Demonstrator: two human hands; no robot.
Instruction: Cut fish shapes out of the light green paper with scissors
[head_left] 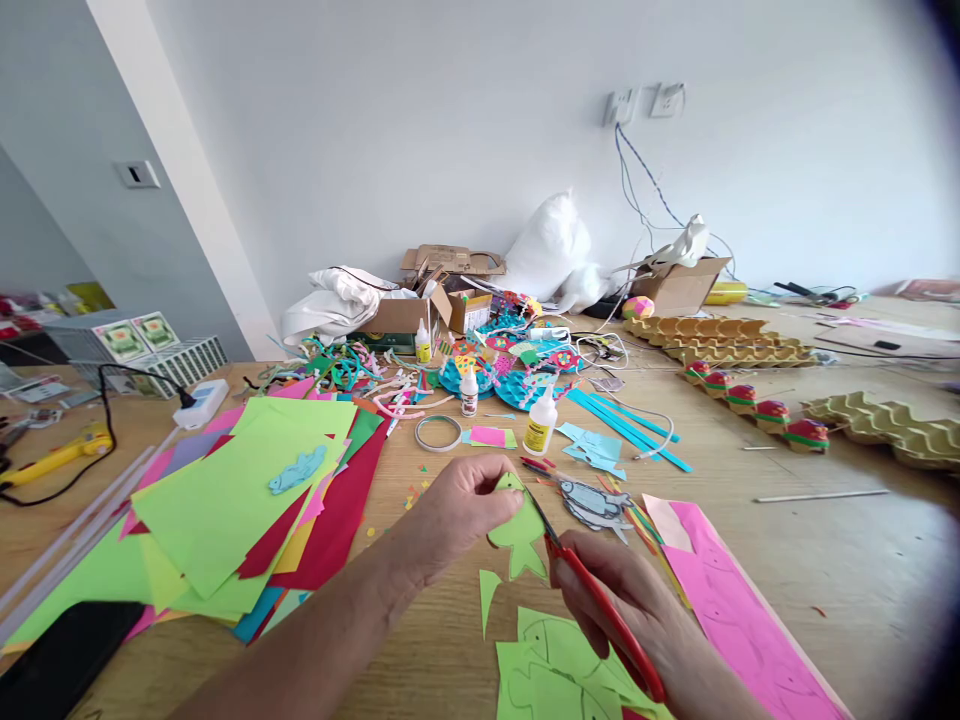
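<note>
My left hand point(480, 492) pinches a green paper fish point(519, 530) by its head end, its tail hanging down toward me. Red-handled scissors point(600, 595) are in my right hand point(626, 580), their dark blades lying along the fish's right edge. A thin green paper scrap point(490, 595) rests on the table just below the fish. Closer to me lie green sheets with drawn fish outlines point(559, 660). Beyond my right hand is a small pile of grey-blue paper fish point(596, 503).
Coloured paper sheets point(225, 500) and a black phone point(71, 655) lie at left. A glue bottle point(540, 420) and a tape roll point(438, 432) stand ahead. Pink paper point(739, 610) lies at right, with egg cartons point(885, 425) farther back.
</note>
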